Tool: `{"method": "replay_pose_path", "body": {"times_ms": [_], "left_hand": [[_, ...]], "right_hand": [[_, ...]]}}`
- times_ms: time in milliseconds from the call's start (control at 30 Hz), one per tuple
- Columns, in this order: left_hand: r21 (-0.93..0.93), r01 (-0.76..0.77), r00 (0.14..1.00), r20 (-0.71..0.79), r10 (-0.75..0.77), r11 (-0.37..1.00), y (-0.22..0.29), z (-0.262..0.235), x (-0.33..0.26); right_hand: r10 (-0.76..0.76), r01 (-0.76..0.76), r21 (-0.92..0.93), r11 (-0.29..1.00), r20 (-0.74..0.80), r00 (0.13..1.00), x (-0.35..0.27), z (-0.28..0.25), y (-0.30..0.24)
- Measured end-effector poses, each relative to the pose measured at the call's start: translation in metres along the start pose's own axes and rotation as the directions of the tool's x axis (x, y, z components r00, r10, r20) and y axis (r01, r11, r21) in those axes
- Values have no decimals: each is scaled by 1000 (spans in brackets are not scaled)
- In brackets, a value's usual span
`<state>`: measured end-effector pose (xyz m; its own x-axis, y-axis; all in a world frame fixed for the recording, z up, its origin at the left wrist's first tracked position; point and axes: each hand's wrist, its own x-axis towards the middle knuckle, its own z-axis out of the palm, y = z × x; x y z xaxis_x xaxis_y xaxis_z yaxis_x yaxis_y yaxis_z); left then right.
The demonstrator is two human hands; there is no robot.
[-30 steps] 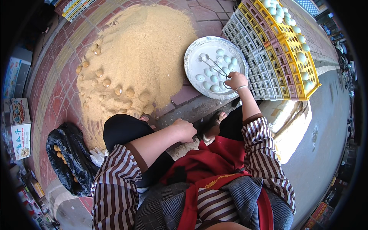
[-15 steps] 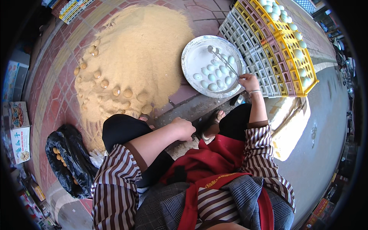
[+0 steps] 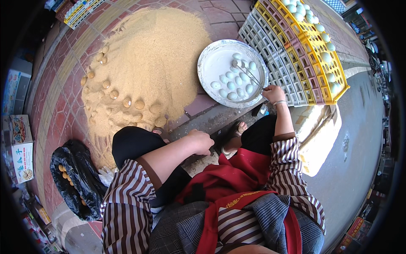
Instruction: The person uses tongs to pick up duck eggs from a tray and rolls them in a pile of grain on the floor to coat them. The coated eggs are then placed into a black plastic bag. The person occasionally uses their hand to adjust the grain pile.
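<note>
Tan, grainy heap point(image 3: 156, 55) at left; the left hand point(image 3: 199, 142) hangs near it, finger state impossible to tell; pale-blue oval eggs point(image 3: 231, 85) sit in a round, powder-whitened basin point(image 3: 201, 73); the right hand point(image 3: 274, 94) grips a slim metal utensil point(image 3: 253, 77).

Outdoor setting, lit by daylight. Ground at left and far: dark red paving tiles point(image 3: 63, 116) with visible joints; a tan paving strip point(image 3: 50, 95) curves through them. Right: smooth grey road point(image 3: 359, 127), pale edging band point(image 3: 357, 71) at its far end. Left edge: printed cartons point(image 3: 22, 163). Far right: blue-and-white checked surface point(image 3: 335, 5). Near right: red sign point(image 3: 353, 230), lettering too small to read.
</note>
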<state>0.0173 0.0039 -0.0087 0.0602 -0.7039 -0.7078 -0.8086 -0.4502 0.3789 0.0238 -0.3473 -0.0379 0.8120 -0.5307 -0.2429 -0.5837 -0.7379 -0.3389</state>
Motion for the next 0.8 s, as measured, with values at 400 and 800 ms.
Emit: {"method": "replay_pose_path", "body": {"times_ms": [400,800], "left_hand": [[3,1,999,33,-1,1000,-1,-2,-2],[-25,5,999,35,-4,1000,-2,-3,-1]], "right_hand": [[-27,27,-8,1000,14,1000,21,16,1],[-43,40,130,991,20,999,10,11,13]]}}
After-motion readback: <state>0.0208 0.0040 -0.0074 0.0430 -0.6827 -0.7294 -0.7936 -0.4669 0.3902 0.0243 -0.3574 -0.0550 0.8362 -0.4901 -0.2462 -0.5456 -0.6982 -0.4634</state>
